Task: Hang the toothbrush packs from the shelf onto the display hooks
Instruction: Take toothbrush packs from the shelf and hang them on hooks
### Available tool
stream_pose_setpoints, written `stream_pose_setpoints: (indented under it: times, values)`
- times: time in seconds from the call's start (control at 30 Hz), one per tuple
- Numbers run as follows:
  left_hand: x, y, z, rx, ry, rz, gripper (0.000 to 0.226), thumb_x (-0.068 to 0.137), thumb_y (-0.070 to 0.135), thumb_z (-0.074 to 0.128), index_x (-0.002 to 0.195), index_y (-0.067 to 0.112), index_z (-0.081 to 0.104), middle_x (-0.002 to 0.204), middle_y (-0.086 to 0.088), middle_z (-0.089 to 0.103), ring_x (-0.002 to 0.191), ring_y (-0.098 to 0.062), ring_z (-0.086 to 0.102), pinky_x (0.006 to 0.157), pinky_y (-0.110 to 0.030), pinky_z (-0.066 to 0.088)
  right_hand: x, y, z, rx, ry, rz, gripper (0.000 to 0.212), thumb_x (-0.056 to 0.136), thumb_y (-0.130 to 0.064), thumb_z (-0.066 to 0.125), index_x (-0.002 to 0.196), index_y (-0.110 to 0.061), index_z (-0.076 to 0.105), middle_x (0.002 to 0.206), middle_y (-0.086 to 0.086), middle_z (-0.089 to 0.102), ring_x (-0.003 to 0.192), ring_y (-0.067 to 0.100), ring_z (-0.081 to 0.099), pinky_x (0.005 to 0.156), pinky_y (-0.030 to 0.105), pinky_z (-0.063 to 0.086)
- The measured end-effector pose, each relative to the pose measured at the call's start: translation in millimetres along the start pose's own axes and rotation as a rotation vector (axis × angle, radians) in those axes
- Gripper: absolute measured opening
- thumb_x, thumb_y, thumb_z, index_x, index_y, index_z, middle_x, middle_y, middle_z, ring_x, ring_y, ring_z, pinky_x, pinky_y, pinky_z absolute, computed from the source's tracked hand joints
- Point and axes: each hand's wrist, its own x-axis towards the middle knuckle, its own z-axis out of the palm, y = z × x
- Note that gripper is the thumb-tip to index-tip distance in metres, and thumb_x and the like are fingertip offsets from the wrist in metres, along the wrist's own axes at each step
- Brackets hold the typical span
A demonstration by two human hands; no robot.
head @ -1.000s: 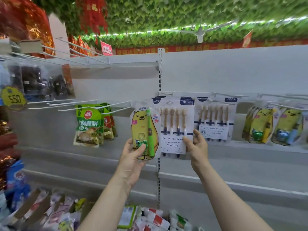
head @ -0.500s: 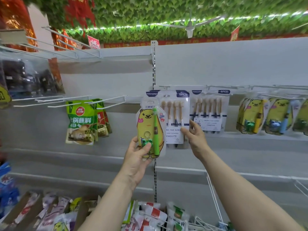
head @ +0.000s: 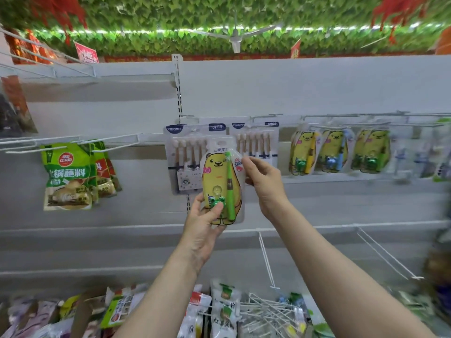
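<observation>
Left hand (head: pixel 202 223) grips bear pack (head: pixel 219 181) by bottom; right hand (head: pixel 264 181) pinches upper edge. Pack not yet hung. Next: thread top hole onto hook (head: pixel 327 115) at right.

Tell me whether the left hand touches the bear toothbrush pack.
Touching. Head view: the left hand grips the bear toothbrush pack at its bottom, thumb across the front.

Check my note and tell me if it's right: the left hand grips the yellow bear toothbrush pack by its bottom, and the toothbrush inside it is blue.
One detail is wrong. In the head view the left hand does grip the yellow bear toothbrush pack by its bottom, but the toothbrush inside it is green, not blue.
</observation>
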Motion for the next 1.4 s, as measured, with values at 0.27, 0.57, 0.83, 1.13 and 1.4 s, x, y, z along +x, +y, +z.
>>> stream_pose_setpoints:
  times: [0.27,0.57,0.83,1.13,1.4]
  values:
    - [-5,-62,94,0.063,-0.054,-0.019,0.045,0.086,0.001,0.067,0.125,0.018,0.053,0.116,-0.017,0.07,0.099,-0.028,0.069,0.078,-0.04,0.056,-11,-44,-114,-0.009,0.086,-0.059,0.013,0.086,-0.017,0.077,0.098,-0.012,0.074,0.089,0.004,0.074,0.076,0.007,0.065,0.063,0.019,0.051]
    - [-13,-160,234,0.062,-0.057,-0.021,0.029,0.089,0.005,0.067,0.111,0.021,0.06,0.109,-0.01,0.072,0.098,-0.027,0.067,0.087,-0.046,0.054,2,-90,-276,-0.084,0.127,-0.097,0.013,0.085,-0.015,0.077,0.097,-0.011,0.074,0.086,0.002,0.074,0.069,0.001,0.066,0.06,0.014,0.049]
    - [-17,-222,324,0.13,0.002,-0.045,0.031,0.09,0.01,0.068,0.118,0.018,0.06,0.11,-0.011,0.072,0.098,-0.026,0.07,0.077,-0.04,0.057,15,-113,-382,-0.11,0.097,-0.065,0.017,0.086,-0.016,0.077,0.101,-0.008,0.074,0.09,0.005,0.075,0.072,0.003,0.067,0.061,0.015,0.05]
    - [1,-255,390,0.271,0.053,-0.092,0.033,0.088,0.01,0.072,0.118,0.008,0.059,0.109,-0.011,0.071,0.094,-0.02,0.069,0.085,-0.041,0.058,36,-128,-455,-0.128,0.142,-0.035,0.018,0.086,-0.014,0.076,0.102,-0.007,0.073,0.086,0.002,0.074,0.067,0.0,0.066,0.058,0.014,0.049]
    - [25,-280,425,0.32,0.014,-0.078,0.027,0.087,0.009,0.073,0.11,0.01,0.059,0.109,-0.012,0.069,0.099,-0.026,0.068,0.09,-0.047,0.057,60,-129,-499,-0.179,0.171,-0.005,0.009,0.085,-0.021,0.078,0.093,-0.018,0.073,0.086,0.002,0.074,0.08,0.015,0.066,0.07,0.03,0.05]
